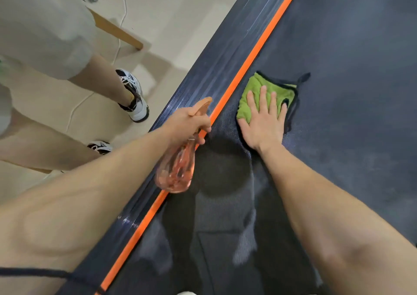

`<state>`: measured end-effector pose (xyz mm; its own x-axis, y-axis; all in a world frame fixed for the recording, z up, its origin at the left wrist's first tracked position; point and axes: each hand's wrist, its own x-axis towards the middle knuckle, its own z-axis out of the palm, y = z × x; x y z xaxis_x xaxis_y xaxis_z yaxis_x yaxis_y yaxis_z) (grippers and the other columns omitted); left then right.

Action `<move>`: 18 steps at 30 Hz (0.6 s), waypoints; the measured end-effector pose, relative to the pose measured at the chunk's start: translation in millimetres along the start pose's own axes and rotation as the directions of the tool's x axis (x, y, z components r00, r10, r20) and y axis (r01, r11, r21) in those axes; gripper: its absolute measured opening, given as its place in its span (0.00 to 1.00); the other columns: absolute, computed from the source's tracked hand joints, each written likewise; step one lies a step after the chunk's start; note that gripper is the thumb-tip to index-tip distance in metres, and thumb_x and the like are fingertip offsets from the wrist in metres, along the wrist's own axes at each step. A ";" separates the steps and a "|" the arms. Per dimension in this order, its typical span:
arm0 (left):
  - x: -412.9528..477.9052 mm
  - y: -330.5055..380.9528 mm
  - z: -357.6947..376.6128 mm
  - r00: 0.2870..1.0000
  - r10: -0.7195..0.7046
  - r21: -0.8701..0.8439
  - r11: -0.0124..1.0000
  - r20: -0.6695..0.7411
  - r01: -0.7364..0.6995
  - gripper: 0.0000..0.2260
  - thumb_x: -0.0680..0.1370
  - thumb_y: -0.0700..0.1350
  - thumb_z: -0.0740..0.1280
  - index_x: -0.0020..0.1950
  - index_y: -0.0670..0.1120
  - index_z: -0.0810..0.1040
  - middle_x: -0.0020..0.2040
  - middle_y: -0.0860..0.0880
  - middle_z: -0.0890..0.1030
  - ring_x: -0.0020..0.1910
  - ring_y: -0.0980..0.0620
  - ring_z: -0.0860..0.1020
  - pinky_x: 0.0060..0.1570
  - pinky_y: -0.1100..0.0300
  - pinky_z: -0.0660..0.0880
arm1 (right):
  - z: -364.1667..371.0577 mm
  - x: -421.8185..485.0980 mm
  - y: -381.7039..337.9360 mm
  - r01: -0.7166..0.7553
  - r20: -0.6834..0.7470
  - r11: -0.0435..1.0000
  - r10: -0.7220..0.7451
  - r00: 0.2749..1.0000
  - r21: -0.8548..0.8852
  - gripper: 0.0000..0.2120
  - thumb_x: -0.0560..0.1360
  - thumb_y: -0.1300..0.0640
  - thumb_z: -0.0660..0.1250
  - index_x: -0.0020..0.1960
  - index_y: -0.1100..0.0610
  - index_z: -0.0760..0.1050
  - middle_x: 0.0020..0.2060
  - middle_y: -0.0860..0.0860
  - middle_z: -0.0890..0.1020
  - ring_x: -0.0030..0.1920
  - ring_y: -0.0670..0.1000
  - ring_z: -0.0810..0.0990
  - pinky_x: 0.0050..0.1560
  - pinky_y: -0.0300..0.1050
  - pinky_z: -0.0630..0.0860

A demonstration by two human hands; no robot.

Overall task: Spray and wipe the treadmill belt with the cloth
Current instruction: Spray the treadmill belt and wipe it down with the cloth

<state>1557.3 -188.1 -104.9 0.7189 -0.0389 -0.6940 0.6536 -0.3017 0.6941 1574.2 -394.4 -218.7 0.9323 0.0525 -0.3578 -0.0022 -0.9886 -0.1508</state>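
Wiping looks to be the step in hand: the right hand (262,123) lies flat, fingers straight and slightly spread, pressing the green cloth (253,89) onto the treadmill belt (349,91); the cloth sits at about one o'clock from the picture's centre, just right of the orange stripe (248,60), its free part showing at twelve o'clock of the hand; the left hand (185,123) is wrapped round the neck of the pink spray bottle (177,170), whose body hangs toward six o'clock from that hand, over the stripe; darker, damp-looking patches lie on the belt at six o'clock of the cloth, so I judge this stretch sprayed; the next move likely calls for firm, flat strokes along the belt, with the bottle held clear. Counted: one cloth; one bottle; two working hands; one stripe; at nine to ten o'clock, another person's two sneakers (133,94) on the floor.
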 end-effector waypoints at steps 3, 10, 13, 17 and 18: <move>-3.6 12.0 -9.4 1.000 -0.006 0.001 1.000 -0.002 0.006 0.14 0.76 0.35 0.70 0.58 0.49 0.82 0.45 0.45 0.80 0.31 0.51 0.78 0.31 0.61 0.76 | 33.0 -78.9 -28.0 0.203 -0.021 0.979 -0.204 0.979 -0.015 0.38 0.76 0.36 0.51 0.83 0.47 0.47 0.83 0.53 0.44 0.82 0.59 0.43 0.78 0.66 0.41; -8.1 16.2 -17.9 0.998 -0.025 0.063 0.998 0.055 0.021 0.18 0.77 0.34 0.70 0.67 0.43 0.80 0.49 0.43 0.79 0.27 0.54 0.77 0.28 0.66 0.75 | 37.6 -78.3 -0.8 0.475 0.052 0.872 -0.472 0.880 -0.120 0.39 0.71 0.35 0.53 0.81 0.44 0.56 0.82 0.49 0.57 0.77 0.57 0.64 0.77 0.62 0.49; -1.2 9.7 -15.8 0.997 -0.017 0.045 0.999 0.076 0.014 0.22 0.77 0.33 0.69 0.72 0.36 0.75 0.50 0.44 0.78 0.36 0.54 0.78 0.31 0.64 0.77 | 8.5 -11.7 17.2 0.310 0.041 0.932 -0.307 0.951 -0.186 0.39 0.72 0.35 0.44 0.82 0.43 0.48 0.83 0.48 0.48 0.82 0.56 0.51 0.78 0.61 0.43; 4.0 18.9 -10.6 0.994 -0.011 0.087 0.996 0.113 0.001 0.23 0.77 0.36 0.70 0.73 0.42 0.76 0.51 0.47 0.79 0.33 0.50 0.77 0.32 0.63 0.77 | 2.5 -4.6 8.8 0.187 -0.015 0.974 -0.190 0.982 -0.128 0.39 0.74 0.36 0.42 0.83 0.46 0.43 0.82 0.49 0.42 0.82 0.55 0.42 0.78 0.62 0.39; 6.1 21.9 -9.0 0.993 0.006 0.090 0.996 0.114 -0.017 0.24 0.77 0.37 0.70 0.73 0.44 0.77 0.50 0.48 0.80 0.32 0.49 0.78 0.33 0.62 0.77 | 9.2 -20.4 -0.9 0.146 -0.031 0.986 -0.149 0.988 -0.083 0.39 0.73 0.37 0.44 0.83 0.47 0.44 0.83 0.50 0.43 0.82 0.56 0.43 0.78 0.62 0.39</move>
<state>1578.1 -186.3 -92.2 0.6912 -0.1495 -0.7070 0.6178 -0.3852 0.6855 1551.9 -393.3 -219.8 0.9330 0.1952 -0.3022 0.1642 -0.9785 -0.1249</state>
